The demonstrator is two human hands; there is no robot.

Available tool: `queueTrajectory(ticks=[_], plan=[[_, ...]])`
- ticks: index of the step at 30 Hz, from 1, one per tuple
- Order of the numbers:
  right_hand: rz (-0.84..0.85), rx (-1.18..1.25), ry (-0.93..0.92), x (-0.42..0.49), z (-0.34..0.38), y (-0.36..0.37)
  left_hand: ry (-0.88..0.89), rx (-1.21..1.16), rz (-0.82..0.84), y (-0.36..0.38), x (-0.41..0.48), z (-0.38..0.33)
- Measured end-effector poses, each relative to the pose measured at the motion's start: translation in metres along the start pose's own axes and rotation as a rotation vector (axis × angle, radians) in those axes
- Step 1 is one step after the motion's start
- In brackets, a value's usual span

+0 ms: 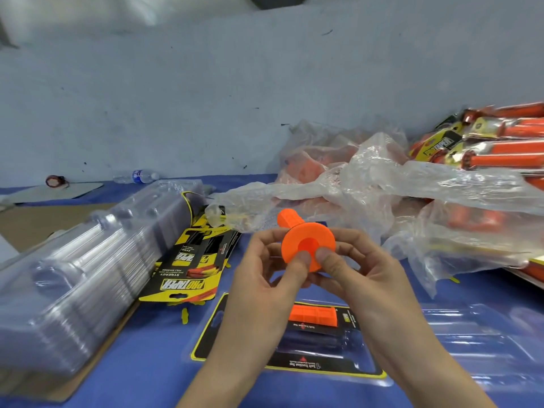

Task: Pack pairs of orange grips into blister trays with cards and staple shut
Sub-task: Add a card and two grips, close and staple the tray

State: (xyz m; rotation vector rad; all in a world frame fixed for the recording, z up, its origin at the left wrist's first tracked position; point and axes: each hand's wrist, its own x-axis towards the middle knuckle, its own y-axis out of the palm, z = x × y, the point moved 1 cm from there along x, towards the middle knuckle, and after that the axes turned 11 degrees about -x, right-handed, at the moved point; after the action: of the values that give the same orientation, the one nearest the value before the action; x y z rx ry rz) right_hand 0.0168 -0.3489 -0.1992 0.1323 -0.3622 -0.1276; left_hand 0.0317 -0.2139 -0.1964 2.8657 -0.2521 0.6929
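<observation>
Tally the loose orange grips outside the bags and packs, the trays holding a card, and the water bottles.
tray with card: 1
orange grip: 2, one held up, one in that tray
water bottle: 1
Total: 4

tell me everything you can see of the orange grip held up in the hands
The orange grip is a bright, matte, rubbery-looking tube with a wide round flange, its central recess facing the camera; the textured body points away, up and left. It is held in the air, the left hand and right hand pinching the flange, thumbs on its face.
</observation>
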Motion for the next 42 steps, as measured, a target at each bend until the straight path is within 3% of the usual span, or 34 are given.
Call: queueTrajectory(ticks=[7, 11, 16, 21, 27, 36, 39, 42], plan=[[-0.084, -0.134, -0.040, 0.000, -0.002, 0.001, 0.008, 0.018, -0.011, 0.002, 0.001, -0.001], [-0.063, -0.174, -0.016, 0.003, -0.005, -0.004, 0.051, 0.148, -0.007, 0.004, -0.001, -0.002], [0.115, 0.122, 0.105, 0.006, 0.000, -0.015, 0.430, 0.673, 0.085, -0.016, 0.004, -0.006], [0.208, 0.259, 0.224, 0.005, -0.003, -0.023, 0.597, 0.980, 0.139, -0.028, 0.009, 0.002], [0.216, 0.093, 0.176, 0.005, -0.007, -0.024, 0.553, 0.946, 0.163, -0.033, 0.005, -0.002], [0.288, 0.050, 0.117, 0.004, -0.003, -0.023, 0.549, 0.966, 0.146, -0.036, 0.000, -0.005], [0.225, -0.154, 0.060, 0.003, -0.006, -0.029, 0.485, 0.938, 0.146, -0.038, -0.001, -0.005], [0.035, -0.782, -0.145, 0.001, -0.014, -0.047, 0.338, 0.951, 0.242, -0.039, -0.002, -0.006]])
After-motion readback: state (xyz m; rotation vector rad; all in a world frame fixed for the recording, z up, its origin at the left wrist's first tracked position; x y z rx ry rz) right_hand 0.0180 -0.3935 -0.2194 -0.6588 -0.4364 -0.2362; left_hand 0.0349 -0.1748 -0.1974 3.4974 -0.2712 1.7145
